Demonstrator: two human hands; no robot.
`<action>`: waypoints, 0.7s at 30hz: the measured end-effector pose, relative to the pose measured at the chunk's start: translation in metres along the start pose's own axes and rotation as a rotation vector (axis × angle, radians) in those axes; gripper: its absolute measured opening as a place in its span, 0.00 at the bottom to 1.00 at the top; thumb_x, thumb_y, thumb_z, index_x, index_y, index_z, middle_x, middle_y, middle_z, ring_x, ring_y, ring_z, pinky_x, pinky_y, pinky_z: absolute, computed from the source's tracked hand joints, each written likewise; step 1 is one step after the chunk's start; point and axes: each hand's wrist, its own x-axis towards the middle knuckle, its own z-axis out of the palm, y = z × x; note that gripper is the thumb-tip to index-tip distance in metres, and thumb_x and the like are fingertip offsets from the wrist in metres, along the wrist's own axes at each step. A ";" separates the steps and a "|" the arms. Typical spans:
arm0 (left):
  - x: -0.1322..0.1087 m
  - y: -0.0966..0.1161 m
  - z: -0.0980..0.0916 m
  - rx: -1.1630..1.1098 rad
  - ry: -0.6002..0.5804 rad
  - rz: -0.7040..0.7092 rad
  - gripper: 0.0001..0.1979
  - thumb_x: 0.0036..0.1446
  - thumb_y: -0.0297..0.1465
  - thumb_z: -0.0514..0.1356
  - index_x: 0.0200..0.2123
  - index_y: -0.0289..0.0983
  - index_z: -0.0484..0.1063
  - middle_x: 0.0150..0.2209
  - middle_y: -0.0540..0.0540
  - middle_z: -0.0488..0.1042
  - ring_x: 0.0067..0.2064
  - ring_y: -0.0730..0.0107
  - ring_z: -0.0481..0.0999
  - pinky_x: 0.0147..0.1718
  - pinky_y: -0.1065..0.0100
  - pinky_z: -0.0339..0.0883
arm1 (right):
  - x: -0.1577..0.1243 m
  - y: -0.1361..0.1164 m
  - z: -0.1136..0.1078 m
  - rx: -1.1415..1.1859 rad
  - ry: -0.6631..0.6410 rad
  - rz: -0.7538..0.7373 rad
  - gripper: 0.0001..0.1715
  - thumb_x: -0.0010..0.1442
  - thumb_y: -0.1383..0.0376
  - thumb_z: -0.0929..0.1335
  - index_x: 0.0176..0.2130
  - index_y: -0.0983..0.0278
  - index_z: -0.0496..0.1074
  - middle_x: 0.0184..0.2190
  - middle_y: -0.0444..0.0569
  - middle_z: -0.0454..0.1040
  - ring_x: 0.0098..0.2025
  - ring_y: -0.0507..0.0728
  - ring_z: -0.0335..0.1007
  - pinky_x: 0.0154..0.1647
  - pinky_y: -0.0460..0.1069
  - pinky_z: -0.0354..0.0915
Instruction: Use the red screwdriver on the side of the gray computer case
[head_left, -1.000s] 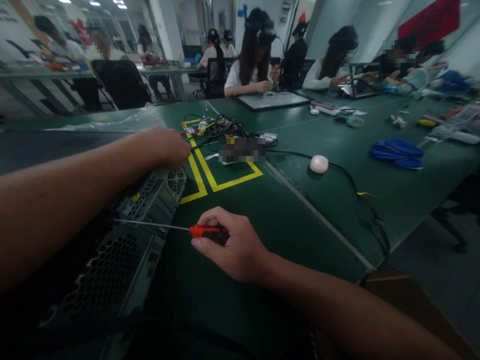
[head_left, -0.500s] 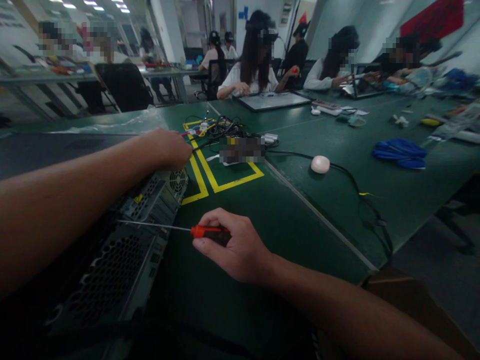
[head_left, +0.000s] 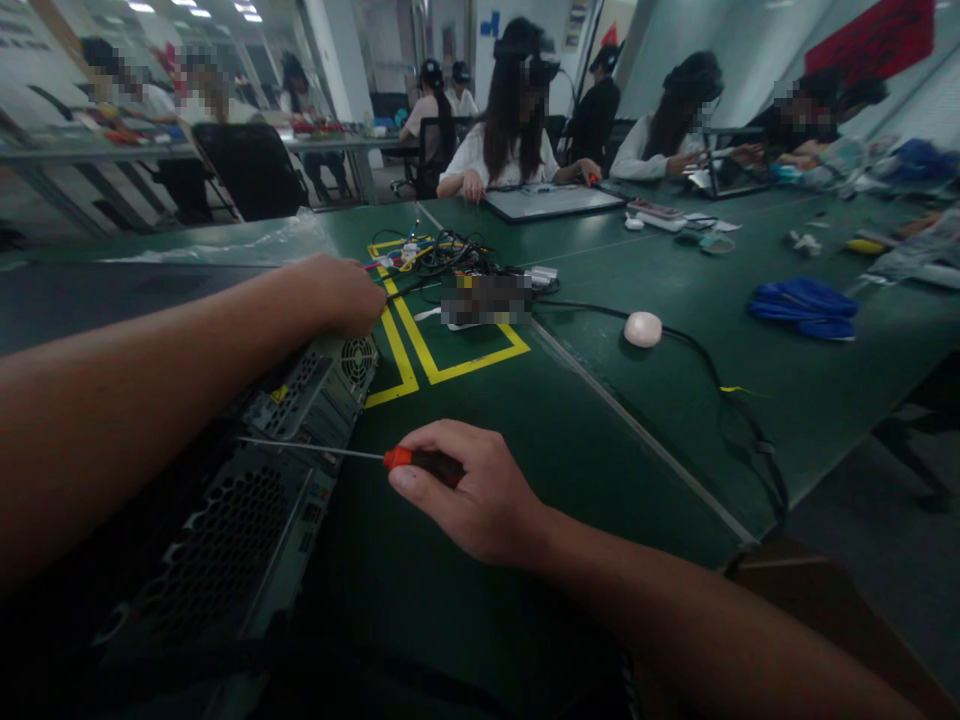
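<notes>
My right hand (head_left: 472, 490) is closed round the red and black handle of a screwdriver (head_left: 424, 463). Its long thin shaft points left, and the tip lies over the rear side of a metal computer case (head_left: 315, 440) at the lower left. A round fan grille and a honeycomb vent show on the case. My left hand (head_left: 349, 295) rests at the far corner of the case, above the fan grille, with its fingers bent down and mostly hidden, so what they hold cannot be made out.
Tangled cables (head_left: 457, 250) lie on the green table (head_left: 585, 450) beyond yellow tape (head_left: 480, 365). A pale mouse-like object (head_left: 643, 329), a black cable and a blue bundle (head_left: 802, 308) are to the right. Across the table, a person sits at a flat panel (head_left: 555, 202).
Both my hands stay in nearly the same places, with the screwdriver handle turned slightly in my right hand. The person across the table has moved both hands a little.
</notes>
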 end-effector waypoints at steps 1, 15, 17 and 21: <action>0.000 0.000 0.000 0.079 -0.059 -0.008 0.19 0.59 0.30 0.61 0.47 0.42 0.90 0.53 0.36 0.88 0.55 0.45 0.80 0.55 0.44 0.77 | 0.000 0.000 0.000 -0.022 -0.011 -0.009 0.13 0.74 0.56 0.72 0.45 0.63 0.82 0.38 0.49 0.83 0.37 0.56 0.77 0.42 0.50 0.70; -0.005 0.005 -0.009 0.140 -0.155 -0.013 0.23 0.63 0.29 0.56 0.52 0.42 0.89 0.59 0.33 0.85 0.61 0.39 0.78 0.57 0.41 0.75 | -0.002 -0.002 0.002 0.025 -0.017 0.043 0.11 0.66 0.59 0.76 0.45 0.60 0.74 0.34 0.42 0.78 0.31 0.53 0.72 0.37 0.49 0.69; -0.005 0.006 -0.009 0.116 -0.147 -0.016 0.23 0.64 0.30 0.57 0.54 0.42 0.89 0.59 0.33 0.84 0.62 0.37 0.77 0.58 0.39 0.74 | -0.002 -0.002 0.001 0.027 -0.013 0.030 0.10 0.67 0.60 0.75 0.44 0.60 0.74 0.34 0.42 0.78 0.32 0.53 0.73 0.39 0.49 0.70; -0.002 0.003 -0.005 0.084 -0.135 -0.033 0.20 0.62 0.31 0.60 0.51 0.43 0.90 0.56 0.36 0.86 0.60 0.41 0.78 0.59 0.43 0.73 | -0.001 -0.003 0.000 0.039 -0.031 0.035 0.11 0.67 0.59 0.76 0.45 0.60 0.74 0.36 0.43 0.79 0.33 0.54 0.74 0.40 0.50 0.71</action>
